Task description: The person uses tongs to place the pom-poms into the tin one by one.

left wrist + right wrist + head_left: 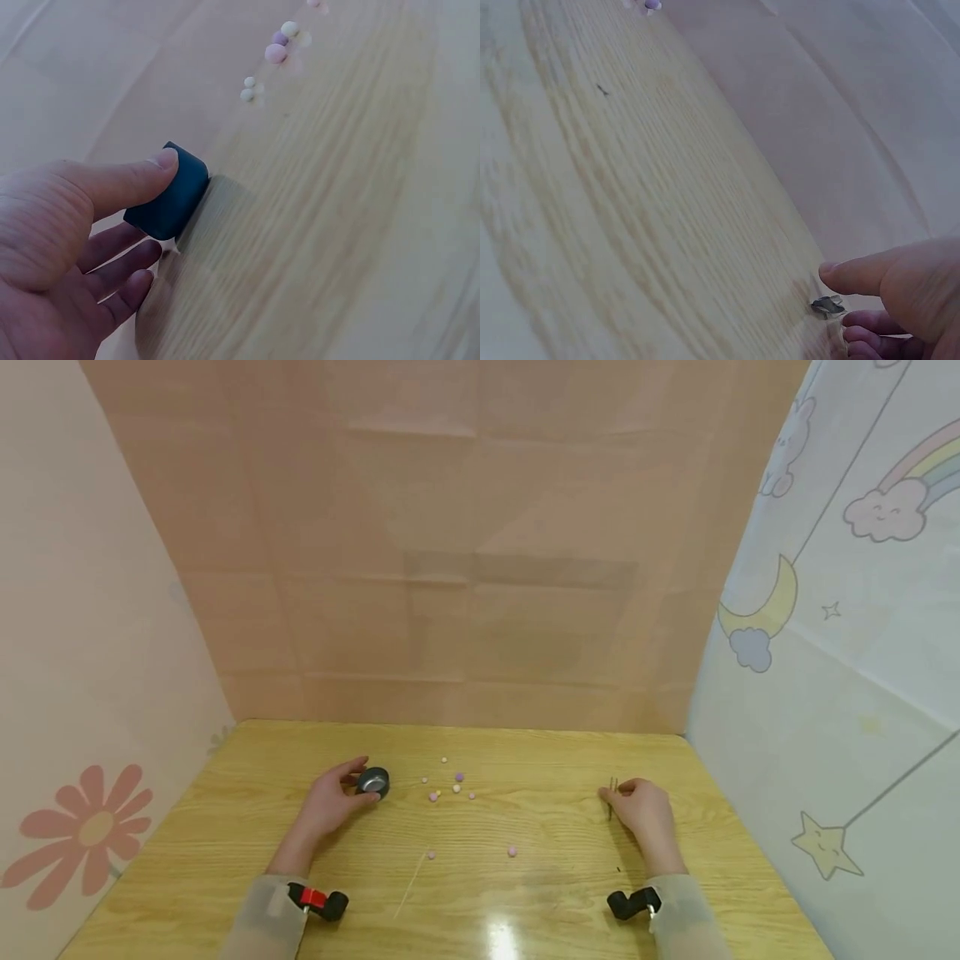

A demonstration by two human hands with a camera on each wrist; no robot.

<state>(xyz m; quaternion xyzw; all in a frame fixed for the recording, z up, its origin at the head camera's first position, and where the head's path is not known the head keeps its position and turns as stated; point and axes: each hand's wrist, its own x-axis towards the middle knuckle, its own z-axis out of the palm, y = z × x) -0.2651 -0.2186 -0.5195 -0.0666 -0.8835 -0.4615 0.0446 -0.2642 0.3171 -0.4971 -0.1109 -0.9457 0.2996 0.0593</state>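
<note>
On the left of the table, my left hand holds a small dark round cup, its hollow facing up in the head view. In the left wrist view the thumb presses the cup's side, while the other fingers curl behind and below it. On the right, my right hand has its thumb and fingers around thin metal tweezers. The right wrist view shows the metal foreshortened, low between thumb and fingers. Several small pink, purple, white and yellow balls lie scattered between the hands.
One pink ball and another pink ball lie nearer the front of the wooden table. A small dark speck is near the right wrist. Hanging cloths close off the back and both sides.
</note>
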